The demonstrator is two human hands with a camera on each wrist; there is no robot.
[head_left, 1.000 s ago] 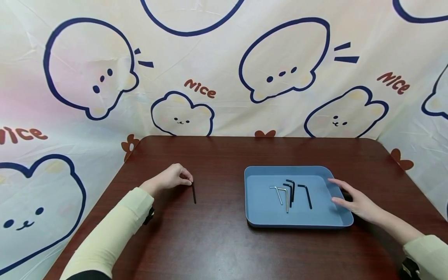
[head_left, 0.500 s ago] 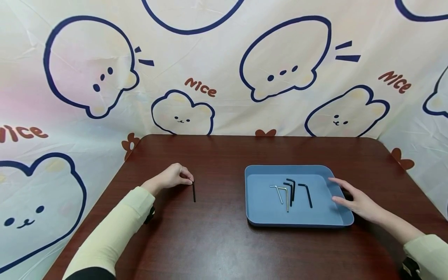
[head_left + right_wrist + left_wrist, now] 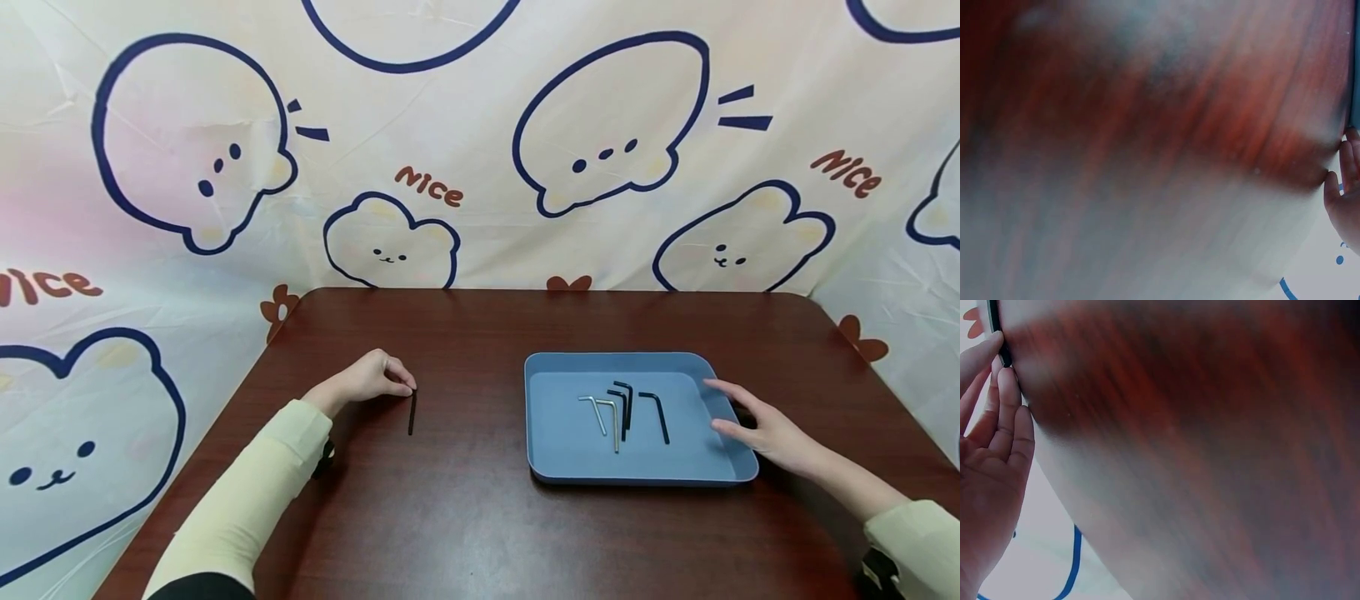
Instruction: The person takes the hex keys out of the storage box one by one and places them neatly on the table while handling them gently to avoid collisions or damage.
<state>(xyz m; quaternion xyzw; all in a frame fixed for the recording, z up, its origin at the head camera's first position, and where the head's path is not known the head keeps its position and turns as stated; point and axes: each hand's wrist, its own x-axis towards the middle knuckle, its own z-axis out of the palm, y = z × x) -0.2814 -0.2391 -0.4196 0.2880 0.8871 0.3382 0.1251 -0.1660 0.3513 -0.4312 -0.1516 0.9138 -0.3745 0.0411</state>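
My left hand [image 3: 372, 377] pinches a black hex key [image 3: 412, 414] between thumb and fingertips over the left part of the table. The key's long arm points down toward the near side; its upper end is covered by the fingers. In the left wrist view the thumb presses the black hex key [image 3: 995, 317] against the fingers. My right hand [image 3: 776, 433] rests at the right rim of a blue tray [image 3: 577, 462], with index finger and thumb extended over the edge. Inside the tray lie a separate black hex key [image 3: 656, 417] and a cluster of black and silver hex keys [image 3: 617, 427].
The brown wooden table [image 3: 465, 517] extends around the tray and both hands. A pale curtain [image 3: 480, 125] with cartoon outlines hangs behind the table's far edge and along its sides.
The lower end of the hex key in my left hand has swung slightly left. My right hand stays at the tray rim, and the keys in the tray lie as before.
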